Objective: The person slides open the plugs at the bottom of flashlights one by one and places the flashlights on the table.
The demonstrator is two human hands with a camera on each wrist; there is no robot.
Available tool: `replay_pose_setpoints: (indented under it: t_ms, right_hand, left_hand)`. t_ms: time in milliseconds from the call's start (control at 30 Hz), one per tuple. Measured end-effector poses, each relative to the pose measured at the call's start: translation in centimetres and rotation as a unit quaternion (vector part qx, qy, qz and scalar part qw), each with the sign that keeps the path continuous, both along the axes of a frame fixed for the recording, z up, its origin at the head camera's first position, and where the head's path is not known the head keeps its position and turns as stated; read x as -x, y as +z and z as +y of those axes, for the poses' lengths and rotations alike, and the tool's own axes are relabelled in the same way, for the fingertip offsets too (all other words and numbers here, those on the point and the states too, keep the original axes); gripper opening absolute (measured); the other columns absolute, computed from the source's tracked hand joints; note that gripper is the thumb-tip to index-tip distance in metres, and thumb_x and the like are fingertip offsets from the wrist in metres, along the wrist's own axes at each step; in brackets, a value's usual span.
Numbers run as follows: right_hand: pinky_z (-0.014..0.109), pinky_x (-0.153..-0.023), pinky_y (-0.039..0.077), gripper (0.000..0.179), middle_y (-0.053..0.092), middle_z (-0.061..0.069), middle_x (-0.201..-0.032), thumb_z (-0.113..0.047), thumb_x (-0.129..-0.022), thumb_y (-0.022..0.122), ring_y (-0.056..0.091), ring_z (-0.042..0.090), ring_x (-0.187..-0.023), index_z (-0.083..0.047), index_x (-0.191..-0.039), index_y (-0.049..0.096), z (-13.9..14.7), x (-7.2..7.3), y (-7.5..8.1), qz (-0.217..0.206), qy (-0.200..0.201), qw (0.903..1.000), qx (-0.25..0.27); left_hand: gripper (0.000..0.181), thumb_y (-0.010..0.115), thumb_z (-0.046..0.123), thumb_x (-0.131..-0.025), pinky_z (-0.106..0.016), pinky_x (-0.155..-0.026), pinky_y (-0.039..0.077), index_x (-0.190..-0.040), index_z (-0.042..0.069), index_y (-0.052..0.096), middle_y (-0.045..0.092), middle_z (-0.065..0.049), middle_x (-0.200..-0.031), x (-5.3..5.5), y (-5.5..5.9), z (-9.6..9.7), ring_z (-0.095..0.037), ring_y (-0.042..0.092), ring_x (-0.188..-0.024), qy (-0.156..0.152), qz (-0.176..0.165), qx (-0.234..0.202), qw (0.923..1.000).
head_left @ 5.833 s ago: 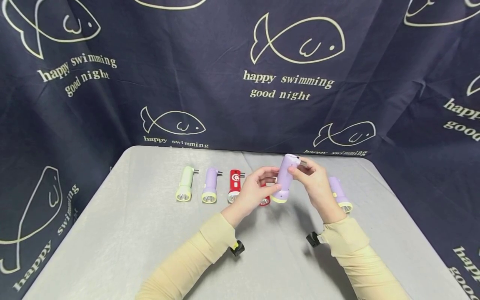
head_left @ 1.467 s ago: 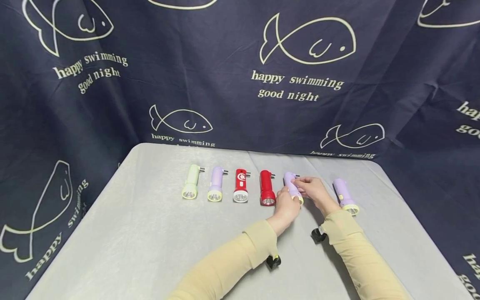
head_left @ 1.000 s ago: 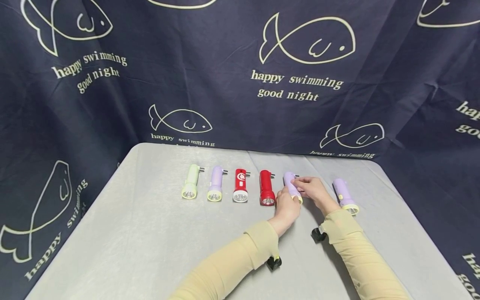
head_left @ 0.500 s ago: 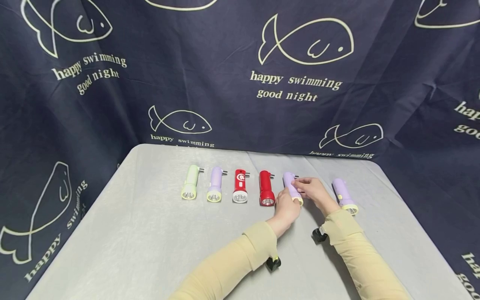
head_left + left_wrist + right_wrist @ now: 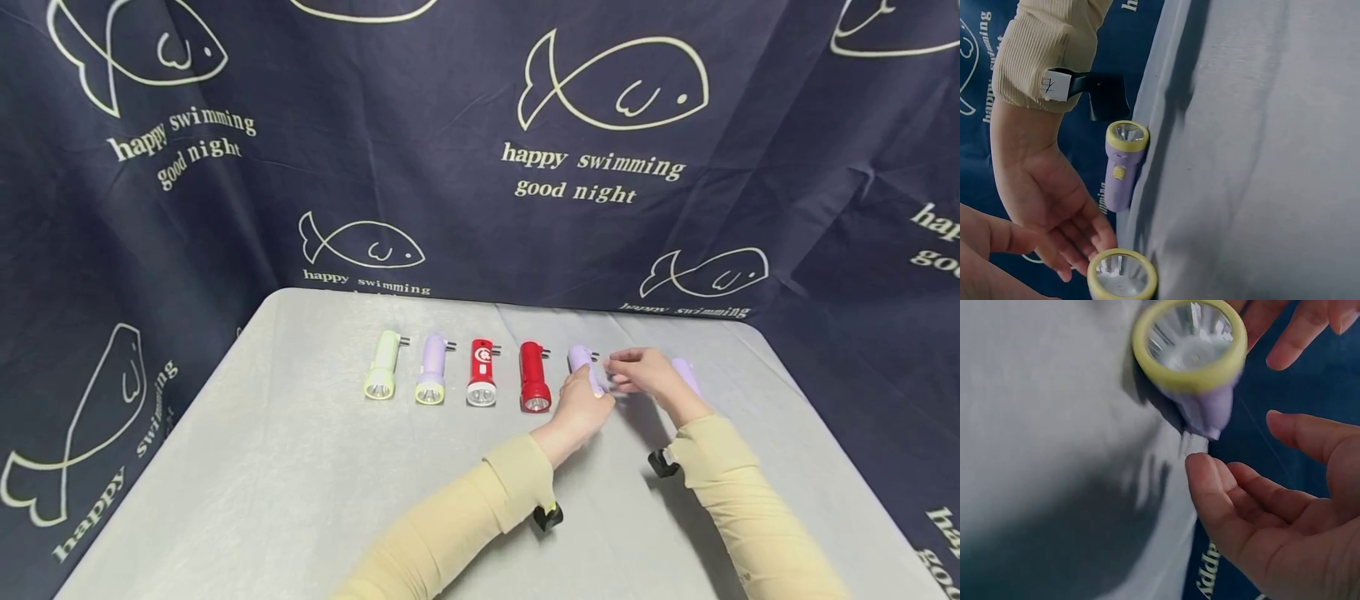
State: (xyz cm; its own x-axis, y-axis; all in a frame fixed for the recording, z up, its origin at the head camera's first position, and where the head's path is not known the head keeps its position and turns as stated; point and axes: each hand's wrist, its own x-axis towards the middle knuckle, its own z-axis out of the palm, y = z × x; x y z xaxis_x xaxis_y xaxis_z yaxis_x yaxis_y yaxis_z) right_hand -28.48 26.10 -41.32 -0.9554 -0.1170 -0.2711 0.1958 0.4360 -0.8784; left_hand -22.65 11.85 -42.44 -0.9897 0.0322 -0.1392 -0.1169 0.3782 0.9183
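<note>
A lilac flashlight [image 5: 579, 357] with a yellow rim lies on the table, its plug prongs pointing right. My left hand [image 5: 581, 412] is over its lamp end in the head view. The left wrist view shows the left hand [image 5: 991, 250] with its fingers loosened beside the yellow lamp rim [image 5: 1093, 282]. Just right of the flashlight, my right hand [image 5: 652, 375] has relaxed fingers with nothing in them. In the right wrist view the right fingertips [image 5: 1204, 472] sit close by the prongs [image 5: 1195, 445].
To the left in a row lie a pale green flashlight [image 5: 385, 358], a lilac one [image 5: 432, 362], a red one with a white emblem [image 5: 482, 367] and a plain red one [image 5: 533, 371]. Another lilac flashlight [image 5: 686, 372] lies at right, partly behind the right hand. A dark printed curtain [image 5: 450, 125] hangs behind.
Earlier both hands held the lilac flashlight in the air, then set it down at the row's right. Just now the right hand has let go and moved right; the left fingers have loosened.
</note>
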Motion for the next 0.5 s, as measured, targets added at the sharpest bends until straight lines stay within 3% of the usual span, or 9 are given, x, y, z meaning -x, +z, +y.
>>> replay_pose_setpoints:
  t_ms: [267, 400, 500]
  right_hand:
    - [0.031, -0.067, 0.058, 0.054, 0.059, 0.031, -0.115, -0.021, -0.091, 0.061, 0.065, 0.009, -0.069, 0.018, -0.126, 0.046, 1.9, -0.3, 1.2, 0.051, 0.001, 0.9902, -0.13]
    - [0.032, -0.062, 0.058, 0.053, 0.062, 0.031, -0.11, -0.024, -0.09, 0.062, 0.066, 0.017, -0.067, 0.016, -0.122, 0.051, 3.2, -0.4, 1.7, 0.088, 0.002, 0.975, -0.204]
    - [0.039, -0.067, 0.056, 0.05, 0.065, 0.028, -0.102, -0.027, -0.088, 0.061, 0.066, 0.031, -0.073, 0.014, -0.117, 0.055, 3.9, -0.4, 2.1, 0.125, 0.0, 0.9557, -0.266]
  left_hand:
    - [0.061, 0.066, 0.014, -0.08, -0.036, -0.103, 0.04, -0.138, 0.008, 0.046, 0.05, -0.009, -0.137, 0.3, 1.3, 0.4, -0.024, 0.043, -0.127, -0.014, 0.001, 0.001, 0.9999]
    - [0.06, 0.065, 0.016, -0.081, -0.031, -0.103, 0.04, -0.138, 0.011, 0.046, 0.051, -0.007, -0.137, 0.5, 1.9, 0.9, -0.02, 0.044, -0.128, -0.029, 0.005, 0.007, 0.9995]
    - [0.058, 0.065, 0.019, -0.083, -0.029, -0.104, 0.04, -0.138, 0.013, 0.047, 0.053, -0.005, -0.136, 0.7, 2.2, 1.4, -0.016, 0.046, -0.127, -0.035, 0.0, 0.004, 0.9994]
